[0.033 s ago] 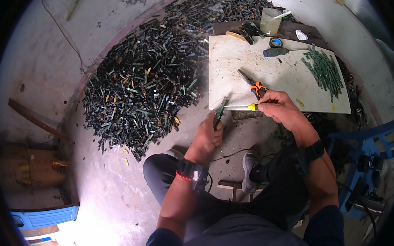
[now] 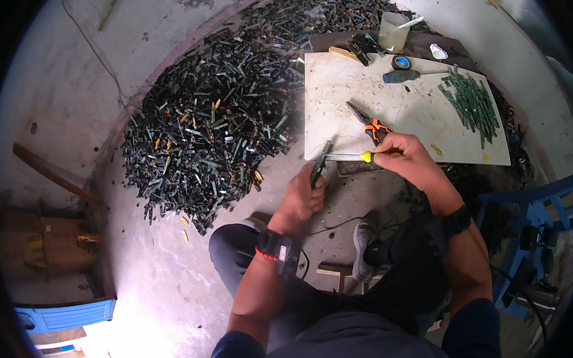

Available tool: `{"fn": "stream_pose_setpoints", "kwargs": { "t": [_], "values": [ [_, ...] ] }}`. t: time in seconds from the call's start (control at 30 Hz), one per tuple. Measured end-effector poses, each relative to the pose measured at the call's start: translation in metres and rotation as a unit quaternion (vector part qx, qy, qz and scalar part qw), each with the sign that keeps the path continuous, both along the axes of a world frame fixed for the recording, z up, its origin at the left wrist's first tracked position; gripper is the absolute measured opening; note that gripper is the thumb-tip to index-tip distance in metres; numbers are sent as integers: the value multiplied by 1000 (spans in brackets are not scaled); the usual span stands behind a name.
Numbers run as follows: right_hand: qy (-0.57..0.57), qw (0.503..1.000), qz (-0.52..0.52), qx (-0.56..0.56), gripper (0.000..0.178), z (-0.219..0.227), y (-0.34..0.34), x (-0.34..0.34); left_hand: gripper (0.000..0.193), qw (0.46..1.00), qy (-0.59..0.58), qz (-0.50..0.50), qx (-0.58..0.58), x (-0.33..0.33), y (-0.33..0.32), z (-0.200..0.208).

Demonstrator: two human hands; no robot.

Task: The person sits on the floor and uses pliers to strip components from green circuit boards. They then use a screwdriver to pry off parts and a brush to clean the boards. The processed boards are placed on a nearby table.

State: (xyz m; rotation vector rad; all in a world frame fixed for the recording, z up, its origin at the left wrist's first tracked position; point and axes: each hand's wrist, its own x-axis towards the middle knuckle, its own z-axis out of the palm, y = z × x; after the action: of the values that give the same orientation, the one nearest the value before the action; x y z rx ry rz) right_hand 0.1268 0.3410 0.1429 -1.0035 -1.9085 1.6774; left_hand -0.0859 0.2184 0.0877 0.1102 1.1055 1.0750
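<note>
Just short of the near left corner of a white board (image 2: 426,118), a worker's left hand (image 2: 305,194) closes its fingers around the lower end of a dark green strip (image 2: 317,169), whose upper end overlaps that corner in view. Along the board's near edge, the right hand (image 2: 409,161) pinches the yellow-and-black handle of a screwdriver (image 2: 366,156), thumb and fingers drawn together; its shaft points left to the strip, though the exact contact is too small to make out. Orange-and-black pliers (image 2: 375,128) lie on the board just beyond the right hand. Green strips (image 2: 473,108) lie bunched on the board's right side, while a dark-handled screwdriver (image 2: 402,76) and a roll of tape (image 2: 402,62) rest toward its far edge. Past that edge stands a cloudy cup (image 2: 392,37). A dark heap (image 2: 205,126) spreads left of the board and beyond it.
</note>
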Motion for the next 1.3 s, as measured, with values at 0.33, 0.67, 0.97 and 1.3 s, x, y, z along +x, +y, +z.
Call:
{"fn": "stream_pose_setpoints", "kwargs": {
  "t": [0.33, 0.67, 0.97, 1.3],
  "values": [
    [-18, 980, 21, 199, 10, -3, -17, -4, 43, 999, -1, -52, 11, -20, 2, -11],
    [5, 997, -32, 65, 11, -10, -8, -5, 53, 1000, -25, 10, 2, -15, 9, -6],
    [-18, 997, -60, -50, 8, 0, -10, -5, 52, 1000, -27, -6, 10, -17, 8, -9],
    [-13, 974, 15, 224, 12, -4, -23, -7, 51, 1000, -24, 2, 17, -17, 6, -7]
  ]
}}
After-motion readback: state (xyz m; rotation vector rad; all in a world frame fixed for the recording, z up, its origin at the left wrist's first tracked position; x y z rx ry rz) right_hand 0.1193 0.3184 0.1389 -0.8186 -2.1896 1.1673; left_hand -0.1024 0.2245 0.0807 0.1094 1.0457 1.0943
